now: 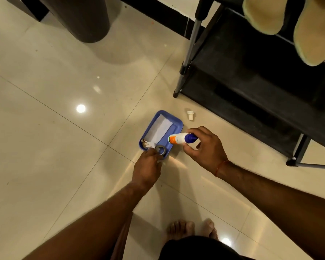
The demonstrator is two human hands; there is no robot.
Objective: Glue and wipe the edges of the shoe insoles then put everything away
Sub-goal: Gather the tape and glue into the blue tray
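Observation:
A blue tray lies on the tiled floor with a white folded tissue, a crumpled tissue and a grey tape roll in it. My left hand reaches into the tray's near end, its fingers on the crumpled tissue beside the tape roll. My right hand grips a white glue bottle with a blue top, held sideways over the tray's right edge. The bottle's white cap stands on the floor beyond the tray. Two tan insoles rest on the black rack's upper shelf at top right.
The black shoe rack with metal legs fills the right side. A dark round bin stands at the top left. My bare feet are on the floor near the bottom edge.

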